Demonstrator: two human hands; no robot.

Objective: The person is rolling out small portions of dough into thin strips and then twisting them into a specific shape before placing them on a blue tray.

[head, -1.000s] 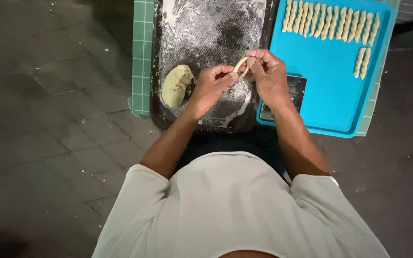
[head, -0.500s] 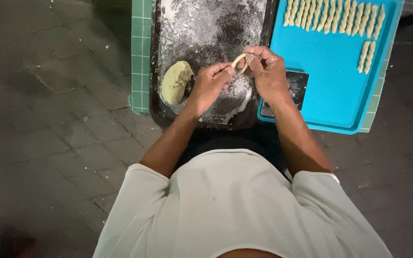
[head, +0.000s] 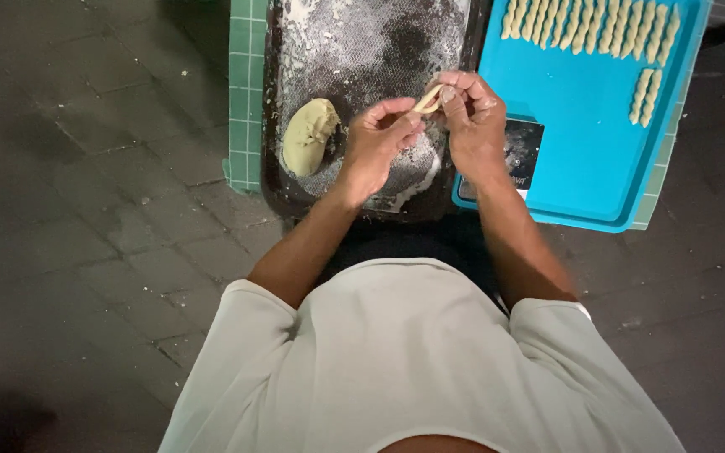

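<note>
dough strip [head: 428, 99] in both hands, apparently pinched

Makeshift food-prep spot at floor level, likely home or small bakery. Evidence: dark stone floor tiles [head: 86, 210], flour-dusted dark tray [head: 362, 42], dough lump [head: 308, 136], blue tray [head: 581, 151] with twisted dough sticks [head: 589, 25] along far edge.

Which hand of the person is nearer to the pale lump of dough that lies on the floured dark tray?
The left hand. It is just right of the pale dough lump, not touching it. The right hand is farther right, beyond the left hand; both pinch a thin dough strip.
</note>
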